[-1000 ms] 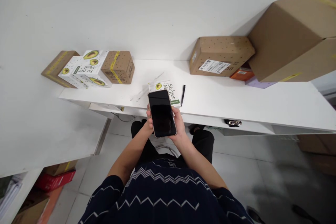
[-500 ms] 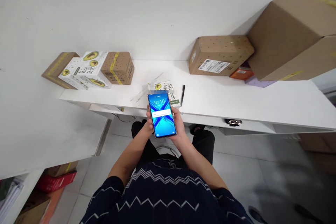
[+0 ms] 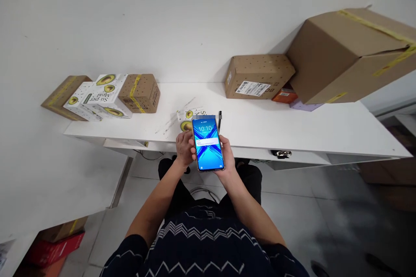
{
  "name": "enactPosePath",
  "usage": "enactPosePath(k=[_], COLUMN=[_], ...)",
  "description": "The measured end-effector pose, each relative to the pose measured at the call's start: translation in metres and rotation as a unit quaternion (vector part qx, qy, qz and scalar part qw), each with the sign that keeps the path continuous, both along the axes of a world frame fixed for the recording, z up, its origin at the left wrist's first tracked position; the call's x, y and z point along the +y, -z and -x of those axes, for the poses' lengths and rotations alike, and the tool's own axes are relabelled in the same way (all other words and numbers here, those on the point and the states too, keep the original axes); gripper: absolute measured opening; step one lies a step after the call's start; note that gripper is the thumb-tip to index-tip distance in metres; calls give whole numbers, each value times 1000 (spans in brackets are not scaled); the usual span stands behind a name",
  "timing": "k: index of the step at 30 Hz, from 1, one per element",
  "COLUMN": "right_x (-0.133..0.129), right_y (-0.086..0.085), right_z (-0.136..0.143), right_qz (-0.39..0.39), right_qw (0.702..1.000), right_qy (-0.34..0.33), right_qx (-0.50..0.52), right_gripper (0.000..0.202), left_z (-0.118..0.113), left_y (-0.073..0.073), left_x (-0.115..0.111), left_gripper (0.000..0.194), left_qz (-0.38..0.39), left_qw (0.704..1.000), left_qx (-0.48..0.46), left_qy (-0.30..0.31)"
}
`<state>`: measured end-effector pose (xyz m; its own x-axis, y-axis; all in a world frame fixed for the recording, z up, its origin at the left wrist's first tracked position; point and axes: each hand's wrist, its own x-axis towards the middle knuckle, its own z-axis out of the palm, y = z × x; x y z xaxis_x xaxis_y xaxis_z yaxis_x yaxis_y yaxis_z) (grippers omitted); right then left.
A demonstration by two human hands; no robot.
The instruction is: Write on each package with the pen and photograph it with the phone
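A smartphone with a lit blue lock screen showing 10:10 is held upright above the desk's front edge. My right hand is closed round it from behind and the right; its fingertips show along the phone's left edge. Just left of the phone is my left hand, its fingers loosely bent and holding nothing that I can see. Beyond the hands, a white box with avocado pictures lies on the desk, partly hidden by the phone. A black pen lies beside that box, its lower end hidden.
Along the wall, the white desk bears small cartons and a white avocado box at left. A labelled carton, an orange box, a purple box and a big carton stand at right. A dark metallic object is at the front.
My left hand has come off the phone and moved to its left. The phone stays in my right hand. The view has shifted slightly.
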<state>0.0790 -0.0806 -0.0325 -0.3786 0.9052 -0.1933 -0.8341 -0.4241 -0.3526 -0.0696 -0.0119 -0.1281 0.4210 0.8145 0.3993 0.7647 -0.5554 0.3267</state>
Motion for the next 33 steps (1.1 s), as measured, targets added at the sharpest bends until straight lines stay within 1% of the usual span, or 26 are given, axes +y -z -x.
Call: enactPosePath(k=[3, 5, 6, 7, 8, 10, 12, 14, 16, 18, 19, 20, 21, 23, 24, 26, 29, 33], right_x=[0, 0, 1, 1, 2, 3, 4, 4, 5, 6, 7, 7, 7, 7, 8, 9, 13, 15], right_y=[1, 6, 9, 14, 19, 30, 41, 53, 65, 77, 82, 87, 91, 97, 98, 98, 96, 98], right_z=[-31, -57, -71, -86, -101, -130, -158, -182, -202, -217, -222, -226, -230, -234, -236, -239, -243, -250], right_qz=[0, 15, 33, 60, 88, 133, 148, 154, 153, 144, 138, 130, 121, 104, 98, 94, 98, 94], right_qw=[996, 982, 966, 944, 914, 840, 743, 624, 498, 382, 334, 295, 267, 231, 220, 210, 214, 235], right_qy=[72, 145, 188, 227, 263, 310, 321, 295, 242, 203, 194, 189, 183, 162, 148, 126, 118, 125], right_qx=[-53, -124, -173, -232, -295, -426, -568, -707, -819, -890, -912, -927, -938, -954, -959, -965, -965, -959], right_gripper=[57, 54, 52, 50, 48, 44, 46, 51, 54, 55, 55, 55, 56, 59, 60, 61, 61, 58], left_z=[-2, -3, -4, -4, -4, -3, -2, -1, 1, 5, 7, 10, 14, 23, 27, 38, 54, 78], left_y=[-13, -19, -22, -23, -25, -26, -26, -27, -27, -27, -27, -27, -28, -30, -31, -36, -43, -50], left_x=[0, -2, -3, -4, -5, -6, -6, -5, -3, 3, 7, 13, 19, 34, 44, 63, 96, 136], left_gripper=[27, 24, 23, 23, 24, 27, 28, 29, 29, 28, 28, 28, 28, 30, 31, 33, 35, 35], left_qz=[-69, -104, -111, -111, -108, -96, -86, -86, -91, -93, -92, -90, -88, -86, -82, -66, -36, -10], left_qw=[997, 994, 993, 993, 993, 995, 996, 996, 996, 995, 995, 996, 996, 995, 995, 996, 997, 996], left_qx=[-33, -46, -47, -45, -42, -31, -19, -12, -7, -1, 1, 4, 8, 19, 27, 44, 67, 79], left_qy=[0, -1, -3, -4, -2, 4, 11, 18, 22, 23, 25, 28, 32, 39, 40, 36, 9, -38])
